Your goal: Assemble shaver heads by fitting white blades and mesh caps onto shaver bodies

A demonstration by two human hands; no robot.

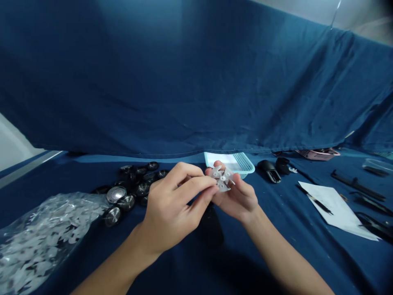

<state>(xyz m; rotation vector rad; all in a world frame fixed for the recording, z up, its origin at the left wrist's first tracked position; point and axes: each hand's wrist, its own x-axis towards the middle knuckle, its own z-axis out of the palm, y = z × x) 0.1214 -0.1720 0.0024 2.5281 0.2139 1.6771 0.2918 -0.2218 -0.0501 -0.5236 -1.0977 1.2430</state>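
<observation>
Both hands meet at the middle of the view around a small translucent white plastic part with several blades, like a fan wheel (223, 179). My right hand (238, 196) cradles it from behind, fingers curled round its edge. With thumb and fingertips pinched together, my left hand (178, 200) grips its left side. The hub faces up toward me. Left of my left hand lies a heap of round black and silver caps (143, 189), one with a dotted silver face (116, 194). A clear plastic bag (46, 233) full of similar white pieces lies at the lower left.
Behind my hands stands a light blue basket (245, 164). To its right lie a black computer mouse (269, 171), white paper (334, 209) with a black pen-like tool, long black parts (357, 185) and a pink basket (319, 154). A blue cloth (184, 90) hangs along the back.
</observation>
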